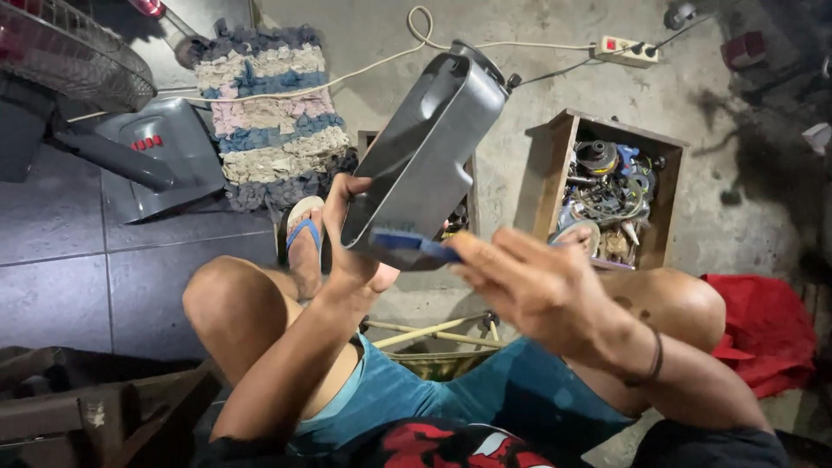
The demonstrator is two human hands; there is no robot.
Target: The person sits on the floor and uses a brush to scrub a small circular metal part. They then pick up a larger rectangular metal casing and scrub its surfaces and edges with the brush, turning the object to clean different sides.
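Casing: grey plastic housing [425, 147], long and hollow, tilted up and away from me, its lower end in my left grip and its top end toward the white cable.
Far left of my grips: I see a fan [78, 61] with a grey base, and a striped rag rug [269, 113] on the floor beyond.
Left grip: my left hand [347, 234] is closed round the housing's lower edge, thumb on its near face; a blue sandal [303, 234] lies just behind it.
Between the grips: a blue brush [412, 245] lies against the housing's bottom rim.
Right grip: my right hand [533, 282] has its fingers pinched on the brush handle; the hold itself is blurred.
Beyond the right grip: I see a wooden box [555, 173] of metal parts and a power strip [626, 50].
Far right: red cloth [767, 325] on the floor.
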